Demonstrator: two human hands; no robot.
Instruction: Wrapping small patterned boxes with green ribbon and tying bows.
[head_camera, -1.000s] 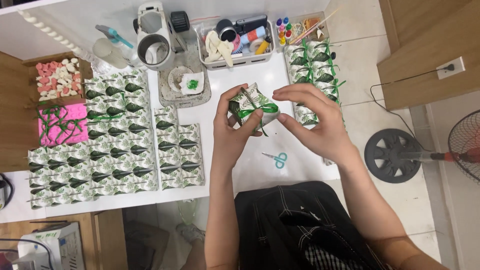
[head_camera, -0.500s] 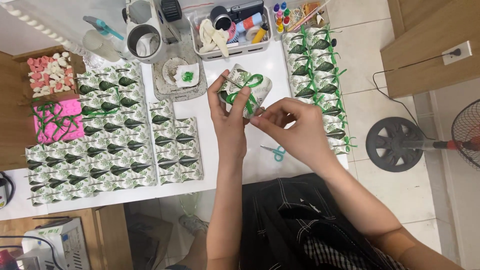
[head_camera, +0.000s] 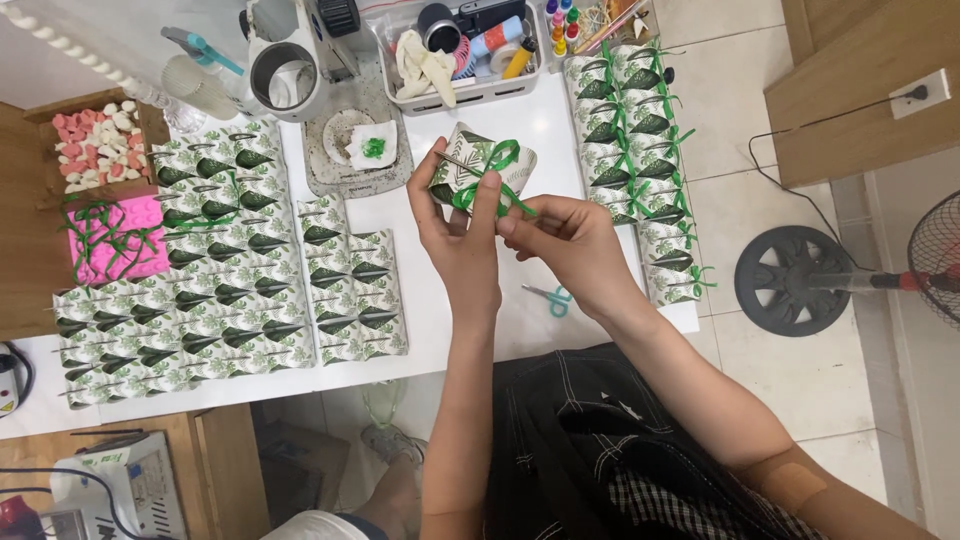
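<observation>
We hold a leaf-print box (head_camera: 480, 170) above the white table (head_camera: 440, 290), left hand (head_camera: 455, 235) gripping it while right hand (head_camera: 565, 240) pinches its green ribbon (head_camera: 495, 180); ribboned boxes (head_camera: 640, 150) lie right, many unribboned packets (head_camera: 220, 280) left.

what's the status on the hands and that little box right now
Left hand grip on leaf-print gift box, held above white table. Right hand pinching green ribbon at the bow. Scissors lie beneath, nothing blocking.
</observation>
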